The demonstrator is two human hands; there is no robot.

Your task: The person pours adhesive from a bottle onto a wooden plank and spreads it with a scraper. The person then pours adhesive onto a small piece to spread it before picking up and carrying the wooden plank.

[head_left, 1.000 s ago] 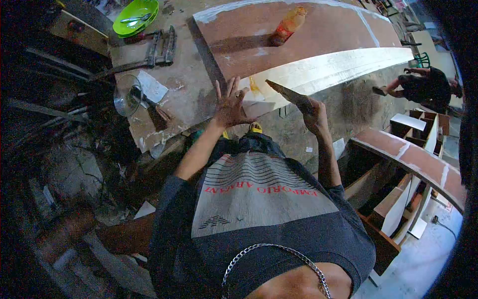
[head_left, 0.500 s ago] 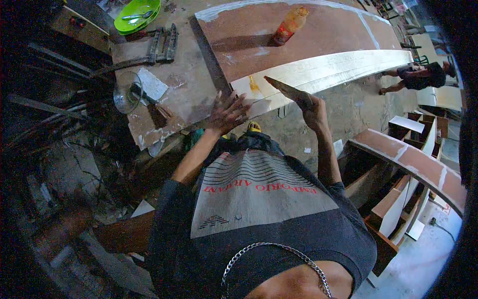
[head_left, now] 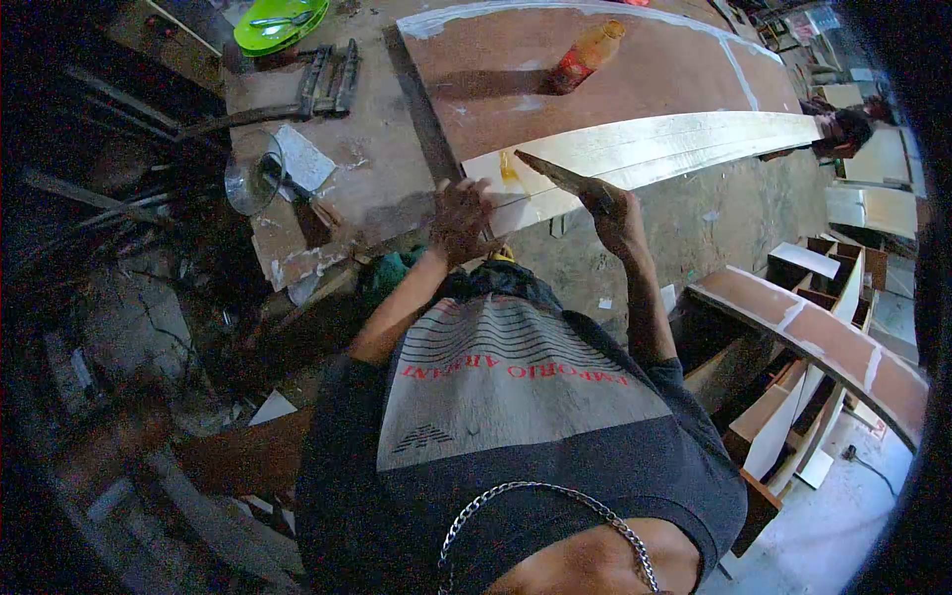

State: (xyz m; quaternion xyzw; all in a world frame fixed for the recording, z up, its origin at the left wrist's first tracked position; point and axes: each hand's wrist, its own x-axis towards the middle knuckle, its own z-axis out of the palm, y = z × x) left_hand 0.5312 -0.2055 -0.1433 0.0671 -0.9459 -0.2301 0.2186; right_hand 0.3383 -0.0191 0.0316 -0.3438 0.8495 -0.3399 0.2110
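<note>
Seen from my remote post, the right hand (head_left: 615, 213) grasps a flat brown tool (head_left: 555, 177) over the pale strip (head_left: 684, 144), fingers hiding its handle. The left hand (head_left: 461, 220) is blurred at the strip's near end; I cannot tell its grip. Beyond the strip, a bottle (head_left: 587, 57) carries an unreadable label; this side, an upside-down shirt (head_left: 526, 397) reads "EMPORIO ARMANI," partly creased.

Dim, grainy left side; glare on pale board (head_left: 654, 147); bottle (head_left: 587, 59) casts long shadow; fisheye edges blackened
</note>
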